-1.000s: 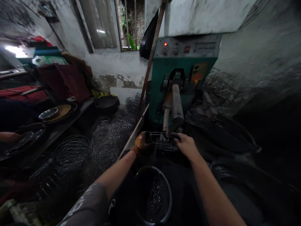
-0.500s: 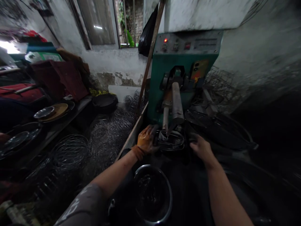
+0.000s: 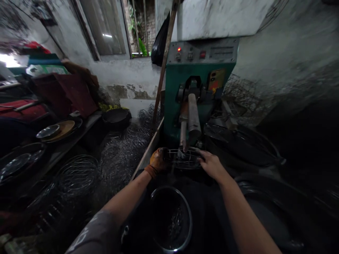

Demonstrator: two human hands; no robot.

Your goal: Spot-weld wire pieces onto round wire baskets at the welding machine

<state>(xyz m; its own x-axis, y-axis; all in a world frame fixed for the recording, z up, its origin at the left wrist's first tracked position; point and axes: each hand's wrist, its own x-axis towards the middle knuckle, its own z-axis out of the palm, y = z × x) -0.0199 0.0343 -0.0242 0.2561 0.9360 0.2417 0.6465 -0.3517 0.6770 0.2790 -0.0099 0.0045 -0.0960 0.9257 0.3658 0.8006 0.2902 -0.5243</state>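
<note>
Both hands are on it: the gloved left hand (image 3: pixel 157 160) grips one end of the wire rack (image 3: pixel 186 164), and the right hand (image 3: pixel 212 165) pinches the other, though the finger detail is lost in shadow. And the rack sits right under the tip of the slim rod (image 3: pixel 183 134), in front of the green machine (image 3: pixel 172 106); contact there, too dark to call! Here's the danger: uneven pull between the two hands could tilt the frame and put the wires out of line with that tip. Those right fingers look uncovered, so a slip inward might bring skin against metal. Below, the round bowl (image 3: pixel 190 220) holds small metal pieces (image 3: pixel 175 223); a dropped rack could knock them about.
</note>
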